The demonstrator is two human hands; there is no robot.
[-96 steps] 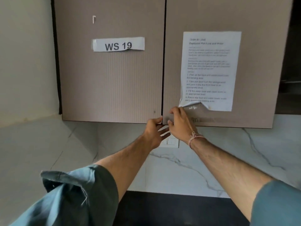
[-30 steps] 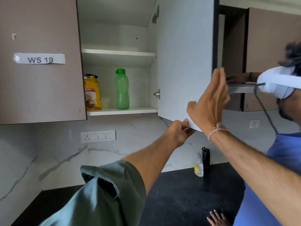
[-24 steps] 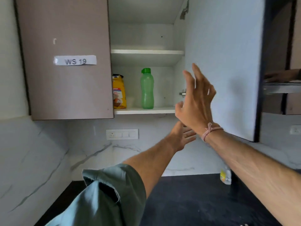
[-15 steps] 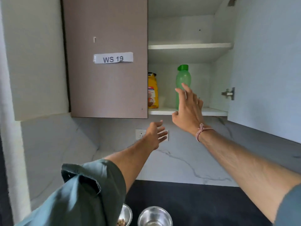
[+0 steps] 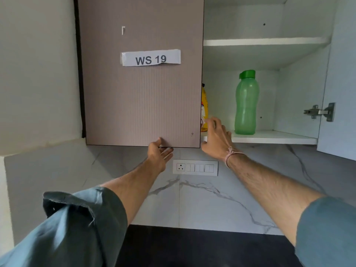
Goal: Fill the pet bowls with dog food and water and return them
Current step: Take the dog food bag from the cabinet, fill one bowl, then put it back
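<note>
A green water bottle (image 5: 245, 105) stands upright on the lower shelf (image 5: 273, 138) of the open wall cabinet. A yellow dog food bag (image 5: 204, 105) stands to its left, mostly hidden behind the closed left door (image 5: 142, 93) labelled WS 19. My right hand (image 5: 216, 139) is at the shelf's front edge just below the bag, fingers spread, holding nothing. My left hand (image 5: 159, 153) is under the bottom edge of the closed door, thumb on its front, fingers apart. The pet bowls are out of view.
The right cabinet door (image 5: 339, 93) stands swung open at the far right, its hinge (image 5: 319, 111) showing. An upper shelf (image 5: 264, 42) holds nothing visible. A switch plate (image 5: 195, 167) sits on the marble backsplash, and the black countertop (image 5: 202, 247) runs along the bottom.
The right door was pulled open. My right hand then left it and moved left to the shelf edge by the yellow bag. My left hand rose to the closed door's bottom edge.
</note>
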